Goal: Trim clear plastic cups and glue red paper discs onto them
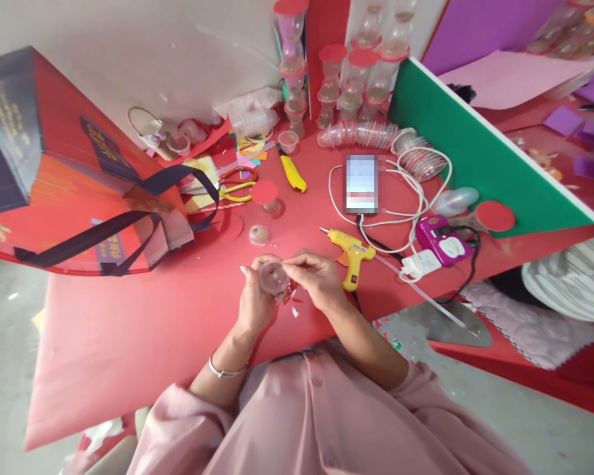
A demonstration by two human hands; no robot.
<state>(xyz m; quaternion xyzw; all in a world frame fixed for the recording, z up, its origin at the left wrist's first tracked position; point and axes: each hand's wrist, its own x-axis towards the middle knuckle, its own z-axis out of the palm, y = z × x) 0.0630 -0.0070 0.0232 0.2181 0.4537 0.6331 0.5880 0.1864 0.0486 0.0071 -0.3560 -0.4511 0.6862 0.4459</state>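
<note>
My left hand [258, 297] is closed around a small clear plastic cup [274, 278], its round mouth turned up toward me. The fingertips of my right hand [317, 278] pinch the cup's right rim. Small red and white scraps [294, 302] lie on the red table just below the cup. Beyond my hands sits another small clear cup [259, 235], and behind it a clear piece topped with a red disc [264, 192]. To the right of my right hand lies a yellow glue gun [350, 256], its nozzle pointing left.
A large red gift bag [69, 178] stands at left. Scissors [237, 185] and a yellow utility knife [292, 170] lie beyond. A phone [362, 184], white cables, a purple power strip [445, 241] and a green divider board [475, 152] are at right. Stacked cups [359, 134] line the back.
</note>
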